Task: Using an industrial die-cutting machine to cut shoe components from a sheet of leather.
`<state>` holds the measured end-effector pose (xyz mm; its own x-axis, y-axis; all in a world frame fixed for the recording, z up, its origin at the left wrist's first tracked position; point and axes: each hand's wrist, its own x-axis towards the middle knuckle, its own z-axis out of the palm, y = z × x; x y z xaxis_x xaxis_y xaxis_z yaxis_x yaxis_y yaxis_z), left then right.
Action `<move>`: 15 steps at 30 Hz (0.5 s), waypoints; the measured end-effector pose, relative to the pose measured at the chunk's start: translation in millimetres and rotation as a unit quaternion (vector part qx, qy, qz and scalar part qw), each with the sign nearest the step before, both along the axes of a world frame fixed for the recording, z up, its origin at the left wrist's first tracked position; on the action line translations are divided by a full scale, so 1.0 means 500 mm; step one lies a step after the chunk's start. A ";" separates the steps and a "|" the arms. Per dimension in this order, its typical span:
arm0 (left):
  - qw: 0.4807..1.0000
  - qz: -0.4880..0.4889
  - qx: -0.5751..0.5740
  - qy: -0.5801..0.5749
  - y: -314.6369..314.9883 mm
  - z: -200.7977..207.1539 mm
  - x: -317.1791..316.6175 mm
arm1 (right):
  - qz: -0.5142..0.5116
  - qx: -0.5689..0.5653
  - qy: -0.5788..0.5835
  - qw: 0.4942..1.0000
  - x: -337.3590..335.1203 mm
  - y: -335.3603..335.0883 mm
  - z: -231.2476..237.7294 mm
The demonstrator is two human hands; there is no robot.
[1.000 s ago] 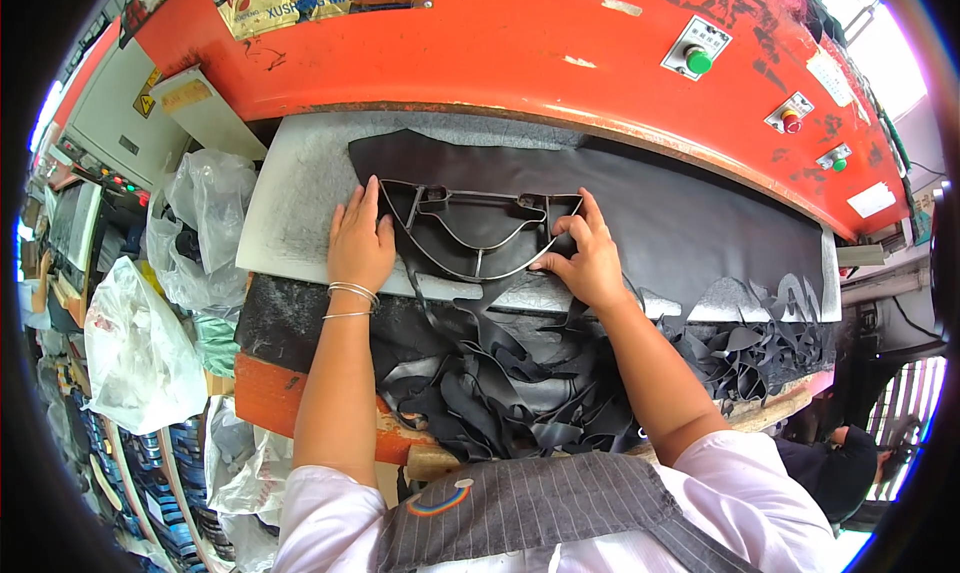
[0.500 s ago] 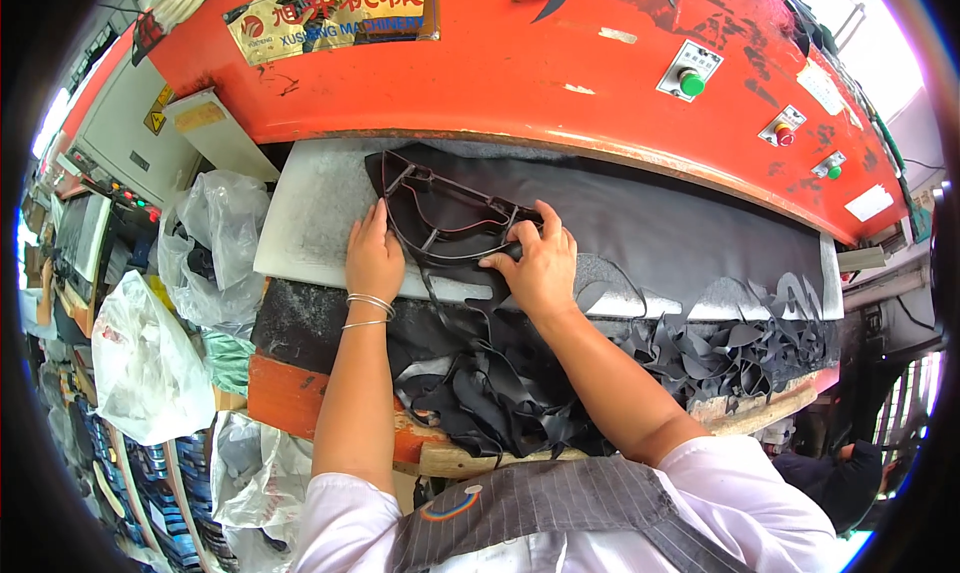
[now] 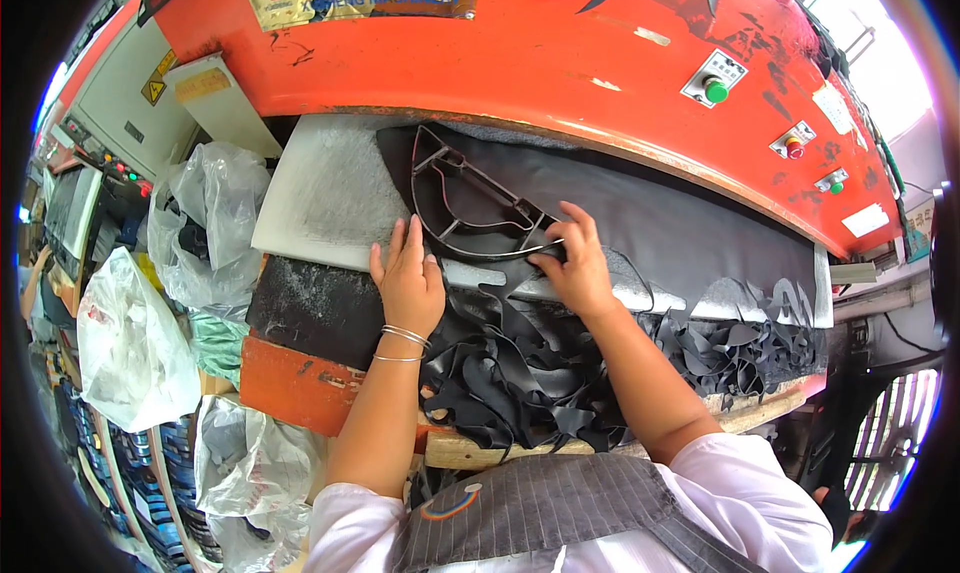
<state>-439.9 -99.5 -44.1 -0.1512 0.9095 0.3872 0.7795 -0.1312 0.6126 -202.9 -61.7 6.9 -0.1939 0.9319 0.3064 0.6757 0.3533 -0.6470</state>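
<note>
A curved metal cutting die (image 3: 451,223) with cross braces lies on a sheet of black leather-like material (image 3: 690,218). The sheet is spread over a white cutting board (image 3: 315,198). My right hand (image 3: 580,265) pinches the die's right end between thumb and fingers. Beside the die's lower left edge, my left hand (image 3: 408,281) is open with its fingers stretched out. Its fingertips are near the die's rim; whether they touch it I cannot tell. Black offcut strips (image 3: 510,373) are heaped just in front of the board, between my forearms.
An orange machine beam (image 3: 560,63) spans the far side, with a green button (image 3: 715,91) and a red button (image 3: 794,148) on its right. Plastic bags (image 3: 135,338) stand at the left. More black scraps (image 3: 740,348) hang over the board's front right edge.
The die has turned clockwise a little and shifted right. My left hand has come away from its left side, moving right and nearer to me. My right hand still grips its right end.
</note>
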 end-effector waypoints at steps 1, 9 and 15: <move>1.000 0.004 -0.002 -0.001 -0.002 -0.003 0.000 | -0.020 0.029 -0.046 0.998 0.002 -0.003 0.019; 0.999 0.007 0.000 -0.041 -0.006 -0.007 -0.001 | 0.097 -0.027 -0.143 0.985 0.070 0.050 0.027; 0.997 -0.007 -0.008 -0.078 -0.009 -0.008 -0.004 | 0.147 -0.052 -0.126 0.980 0.091 0.090 0.019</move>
<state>-442.0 -104.1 -48.3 -0.1955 0.9182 0.3446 0.6726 -0.1302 0.7285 -157.3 -16.8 16.2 -0.5155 0.8484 0.1204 0.6977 0.4971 -0.5158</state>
